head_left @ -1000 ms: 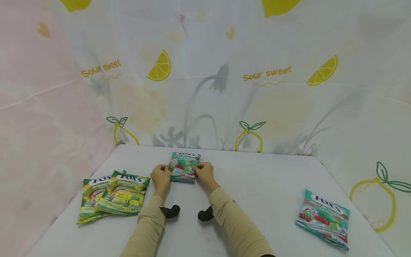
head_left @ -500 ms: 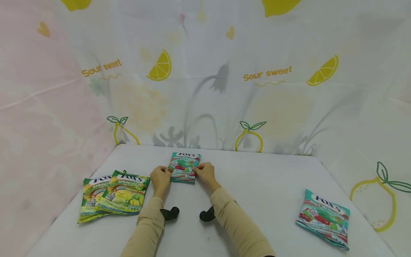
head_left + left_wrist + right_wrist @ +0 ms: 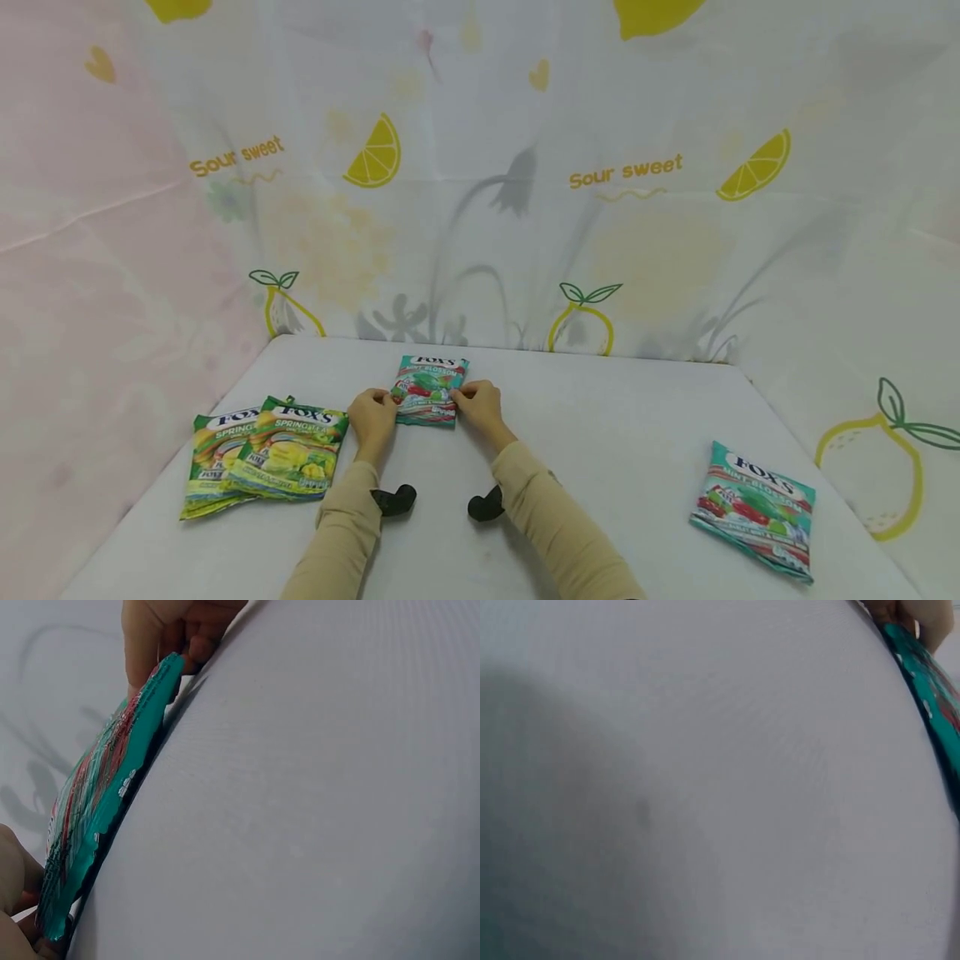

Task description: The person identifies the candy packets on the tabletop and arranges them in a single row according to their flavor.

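Head view: left hand and right hand pinch opposite edges of teal bag; arms outstretched.

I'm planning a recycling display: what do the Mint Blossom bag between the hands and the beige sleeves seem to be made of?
Mint Blossom bag: probably thin plastic film, fairly glossy; the left wrist view shows crinkles, small highlights and a flat, seam-like edge. A foil lining can't be ruled out.
Beige sleeves: likely soft cloth, matte, judging by the loose folds; fibre unclear.

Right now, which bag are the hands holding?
The middle teal bag. The other teal bag lies untouched at the right, and two yellow bags overlap at the left.
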Motion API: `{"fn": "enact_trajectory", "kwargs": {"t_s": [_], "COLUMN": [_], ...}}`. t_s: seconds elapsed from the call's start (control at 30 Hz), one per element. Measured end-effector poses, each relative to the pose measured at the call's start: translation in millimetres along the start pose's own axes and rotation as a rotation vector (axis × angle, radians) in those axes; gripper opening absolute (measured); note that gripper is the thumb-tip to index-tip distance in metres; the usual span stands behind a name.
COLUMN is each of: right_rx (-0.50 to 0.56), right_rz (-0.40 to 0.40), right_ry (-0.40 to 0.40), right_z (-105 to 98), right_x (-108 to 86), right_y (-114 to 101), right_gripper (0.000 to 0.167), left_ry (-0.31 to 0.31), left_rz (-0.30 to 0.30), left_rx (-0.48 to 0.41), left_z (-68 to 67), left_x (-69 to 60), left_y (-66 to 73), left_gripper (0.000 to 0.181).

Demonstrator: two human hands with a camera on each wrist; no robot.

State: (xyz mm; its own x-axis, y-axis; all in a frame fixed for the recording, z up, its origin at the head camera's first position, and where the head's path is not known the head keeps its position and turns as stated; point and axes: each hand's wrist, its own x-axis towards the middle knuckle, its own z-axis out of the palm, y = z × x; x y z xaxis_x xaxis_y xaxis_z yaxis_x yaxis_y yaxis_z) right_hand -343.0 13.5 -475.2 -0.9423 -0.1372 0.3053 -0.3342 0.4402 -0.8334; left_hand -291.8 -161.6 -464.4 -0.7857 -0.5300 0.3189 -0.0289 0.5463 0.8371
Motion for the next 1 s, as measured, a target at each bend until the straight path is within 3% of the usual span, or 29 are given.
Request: {"fn": "enact_trajectory", "kwargs": {"t_s": [0.2, 0.5, 0.73, 0.87, 1.0], "right_rx": [-0.014, -0.005, 0.036, 0.094, 0.121], "right_rz": [0.051, 0.098, 0.126, 0.113, 0.073], "right_ry": [-0.005, -0.024, -0.059, -0.07, -0.071], "right_z": [-6, -11, -18, -24, -30], "right_x": [-8.4, -11.2, -15.1, -17.0, -20.3], "right_y": [-13, -19, -22, -26, -29], "right_gripper": [0.015, 0.017, 0.016, 0.017, 0.016], "left_ry": [0.02, 0.046, 0.107, 0.089, 0.074], "left_rz": [0.004, 0.019, 0.145, 0.225, 0.254], "left_rx": [0.006, -0.01, -0.042, -0.108, -0.165], "left_z": [4.0, 6.5, 10.2, 14.6, 17.3], "left_x": [-1.2, -6.4, -13.0, -15.7, -18.8], "left_y": [-2.0, 4.8, 15.5, 22.2, 26.6], "left_gripper": [0.016, 0.021, 0.018, 0.014, 0.011]}}
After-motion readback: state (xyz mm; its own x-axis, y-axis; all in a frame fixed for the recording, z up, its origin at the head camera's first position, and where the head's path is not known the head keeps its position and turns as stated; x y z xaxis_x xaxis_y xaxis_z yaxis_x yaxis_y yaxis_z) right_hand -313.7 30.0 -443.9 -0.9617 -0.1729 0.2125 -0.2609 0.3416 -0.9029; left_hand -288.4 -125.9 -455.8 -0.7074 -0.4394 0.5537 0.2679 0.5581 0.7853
